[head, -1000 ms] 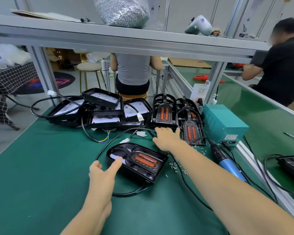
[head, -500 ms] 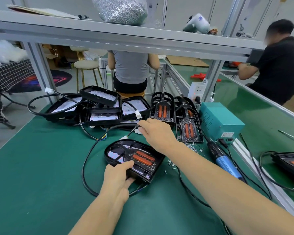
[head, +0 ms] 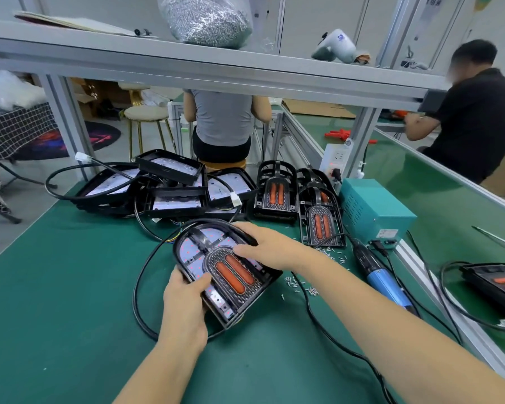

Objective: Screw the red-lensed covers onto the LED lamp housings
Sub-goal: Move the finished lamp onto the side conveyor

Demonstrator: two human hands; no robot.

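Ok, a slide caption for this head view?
Both hands, left hand and right hand, hold a lamp with its red-lensed cover on the green bench.

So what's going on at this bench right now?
A person is assembling LED lamps. Both hands hold one lamp housing with its red-lensed cover laid in: the left hand grips the near edge, the right hand lies over the top. The blue electric screwdriver lies unused on the green mat, loose screws beside it. Open housings and covered lamps sit behind.
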